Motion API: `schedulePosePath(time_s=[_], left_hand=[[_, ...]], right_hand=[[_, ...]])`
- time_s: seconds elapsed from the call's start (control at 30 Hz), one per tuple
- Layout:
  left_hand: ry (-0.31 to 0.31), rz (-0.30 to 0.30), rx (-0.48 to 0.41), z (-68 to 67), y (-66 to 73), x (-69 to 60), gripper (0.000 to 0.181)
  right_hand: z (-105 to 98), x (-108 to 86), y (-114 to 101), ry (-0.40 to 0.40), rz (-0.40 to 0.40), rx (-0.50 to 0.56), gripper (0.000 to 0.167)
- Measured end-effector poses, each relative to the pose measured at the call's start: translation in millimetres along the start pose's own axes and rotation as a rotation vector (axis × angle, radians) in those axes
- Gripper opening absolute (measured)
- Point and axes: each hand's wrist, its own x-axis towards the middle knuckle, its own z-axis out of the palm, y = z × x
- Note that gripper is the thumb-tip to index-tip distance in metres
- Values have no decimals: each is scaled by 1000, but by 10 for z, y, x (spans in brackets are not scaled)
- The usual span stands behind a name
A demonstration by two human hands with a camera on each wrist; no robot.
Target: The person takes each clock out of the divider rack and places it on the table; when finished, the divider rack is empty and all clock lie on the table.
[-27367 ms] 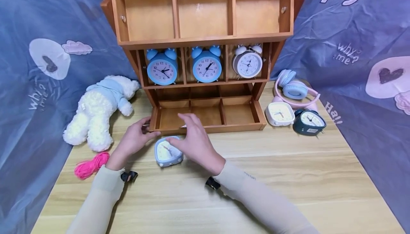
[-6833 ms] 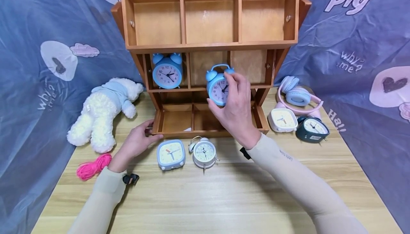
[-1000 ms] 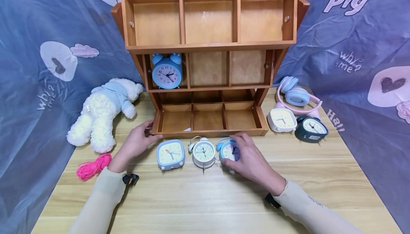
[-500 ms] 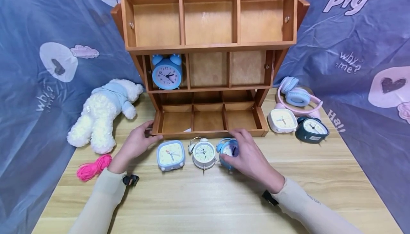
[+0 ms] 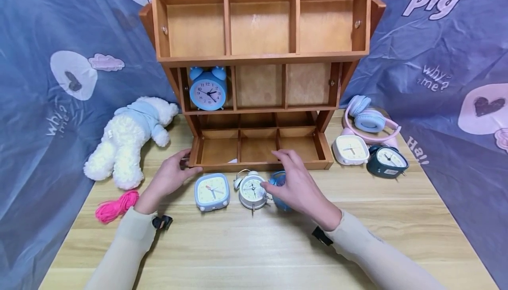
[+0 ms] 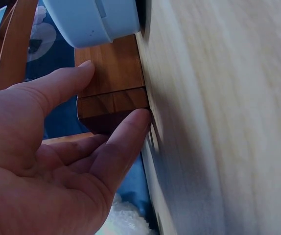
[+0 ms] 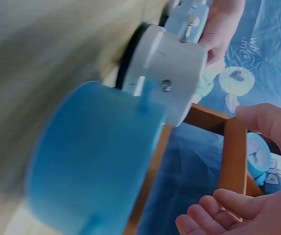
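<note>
My left hand (image 5: 168,180) grips the lower left front corner of the wooden shelf (image 5: 259,58); the left wrist view shows the thumb on its front board (image 6: 113,68). My right hand (image 5: 299,188), fingers apart, hovers over a blue twin-bell alarm clock (image 7: 96,161) on the table, hiding most of its dial in the head view. A gap separates hand and clock in the right wrist view. Left of it, a white twin-bell clock (image 5: 252,191) and a blue square clock (image 5: 212,191) form a row. Another blue twin-bell clock (image 5: 208,93) occupies the middle tier's left compartment.
A white square clock (image 5: 351,150), a dark green clock (image 5: 387,161) and pink-blue headphones (image 5: 369,121) are right of the shelf. To the left lie a plush toy (image 5: 128,138) and a bundle of pink cord (image 5: 116,206).
Over the longer span, the white and one blue twin-bell clock went from the middle tier to the table. Within the last second, my right hand let the blue clock go and rose slightly leftward.
</note>
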Motion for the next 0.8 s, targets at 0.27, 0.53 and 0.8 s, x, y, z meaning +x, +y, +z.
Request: schedulePosePath(time_s=[0.27,0.53,0.8], left_hand=[[-8,-9,-9,2,5,2,85],[-11,-10,-20,0,3,2,84],[-5,-6,-21,-3,1,-3,82]], right_hand=[[-13,149,-189,-5,-31,29,91],[-53,316,-384,35,-78,67,89],[-56,495,-561,80,-147,93,86]])
